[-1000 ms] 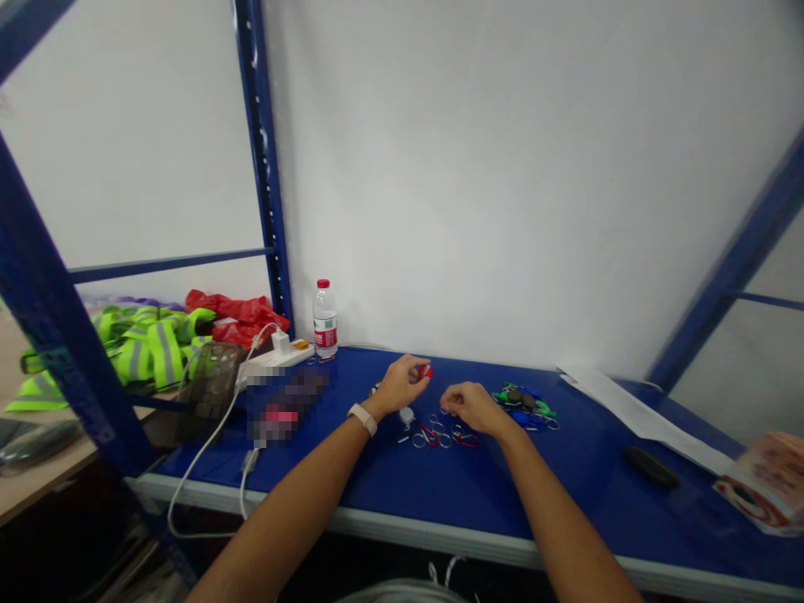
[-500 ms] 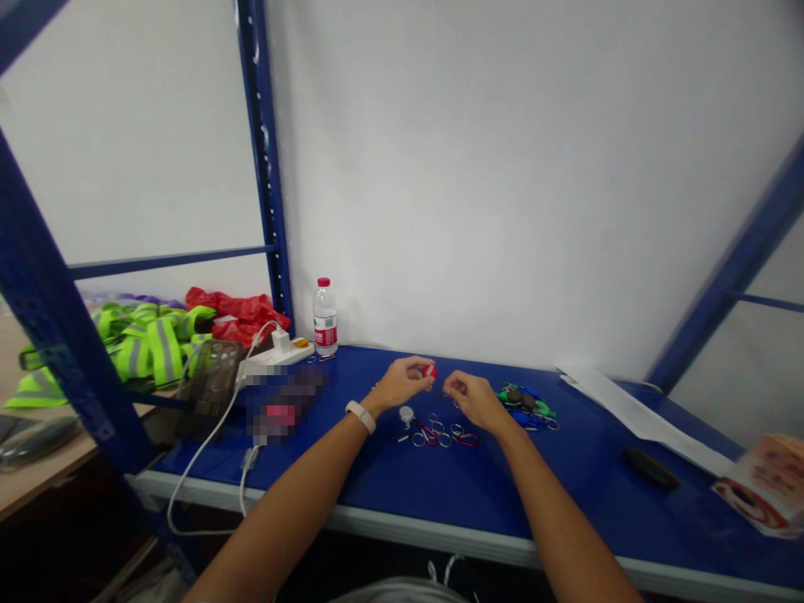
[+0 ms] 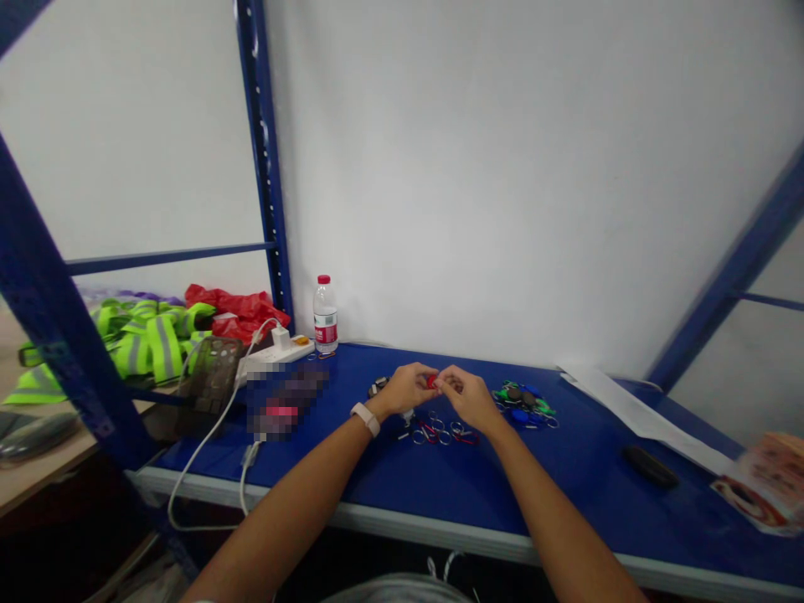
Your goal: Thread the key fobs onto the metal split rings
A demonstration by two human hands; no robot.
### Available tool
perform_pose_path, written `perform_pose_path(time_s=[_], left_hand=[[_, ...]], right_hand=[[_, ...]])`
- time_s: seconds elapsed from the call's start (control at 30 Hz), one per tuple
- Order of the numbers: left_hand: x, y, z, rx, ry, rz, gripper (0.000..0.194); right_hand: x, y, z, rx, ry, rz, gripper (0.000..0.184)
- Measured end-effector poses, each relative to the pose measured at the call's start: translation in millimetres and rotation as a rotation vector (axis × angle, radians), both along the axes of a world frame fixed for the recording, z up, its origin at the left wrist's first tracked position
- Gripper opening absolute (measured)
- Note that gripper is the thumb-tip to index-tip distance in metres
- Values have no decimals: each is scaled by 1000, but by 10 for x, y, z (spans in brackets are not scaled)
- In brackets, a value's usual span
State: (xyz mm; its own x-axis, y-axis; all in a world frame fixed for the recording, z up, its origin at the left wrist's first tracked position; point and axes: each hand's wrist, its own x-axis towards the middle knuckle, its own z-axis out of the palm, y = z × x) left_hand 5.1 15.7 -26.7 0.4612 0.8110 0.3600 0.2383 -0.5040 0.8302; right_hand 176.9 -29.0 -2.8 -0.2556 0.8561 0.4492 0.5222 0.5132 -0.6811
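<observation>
My left hand [image 3: 405, 389] pinches a small red key tag [image 3: 430, 382] above the blue table [image 3: 389, 477]. My right hand [image 3: 467, 397] has its fingers pinched together right against that tag, holding something too small to make out. Just below both hands lies a loose cluster of metal rings and small red clips [image 3: 440, 433]. A pile of green, blue and dark key tags [image 3: 524, 403] rests to the right of my right hand. A white band sits on my left wrist.
A water bottle [image 3: 325, 316] stands at the back by a white power strip [image 3: 271, 356] with cables hanging over the front edge. A dark flat object [image 3: 649, 466], white paper [image 3: 634, 412] and a printed pack [image 3: 763, 477] lie right. Hi-vis vests [image 3: 141, 345] and a red bag sit left.
My right hand rose from the rings on the table and moved left to meet my left hand at the red tag. My left hand shifted slightly toward it.
</observation>
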Motion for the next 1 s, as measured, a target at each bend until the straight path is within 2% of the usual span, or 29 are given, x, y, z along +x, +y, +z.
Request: perform_pose_path(time_s=[0.33,0.47,0.57,0.87,1.0], left_hand=[[-4,-38,54,13,42,-59,36],[-13,-28,54,-58,-39,-133,36],[-16,-31,70,-120,-66,-173,38],[-39,-52,77,-195,-88,-193,37],[-17,-70,83,-172,-61,-153,39]], right_hand=[[-2,15,-20,71,-140,-72,19],[28,57,-16,87,-134,-142,20],[79,87,-13,25,-74,-182,23],[74,96,-67,-32,18,-118,25],[54,90,-82,-31,28,-67,24]])
